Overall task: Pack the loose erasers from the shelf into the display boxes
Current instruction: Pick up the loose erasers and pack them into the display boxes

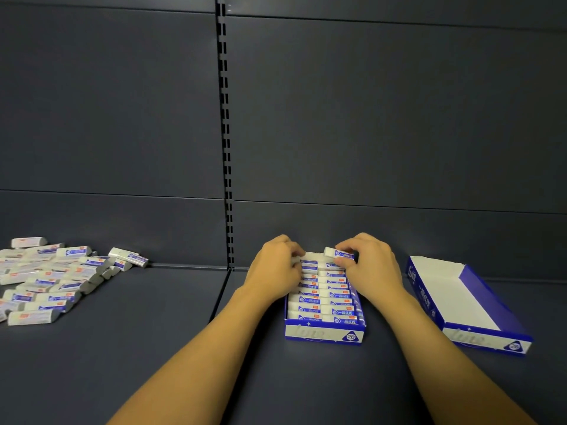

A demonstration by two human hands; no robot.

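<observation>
Eraser pinched by right hand at far edge of nearly full display box, left hand curled on packed erasers, empty display box just right, loose erasers well apart at shelf left edge.

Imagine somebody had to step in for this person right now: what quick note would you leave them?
Right hand: pinches one white eraser in a blue paper sleeve over the far end of the nearly full blue-and-white cardboard display box.
Left hand: fingers curled on the packed erasers at the far left; exact grip unclear.
Done: two rows almost fill this box.
Left: seat the held eraser, then fill the empty blue-and-white cardboard box on the right from the loose pile of sleeved erasers on the dark shelf's left.
</observation>
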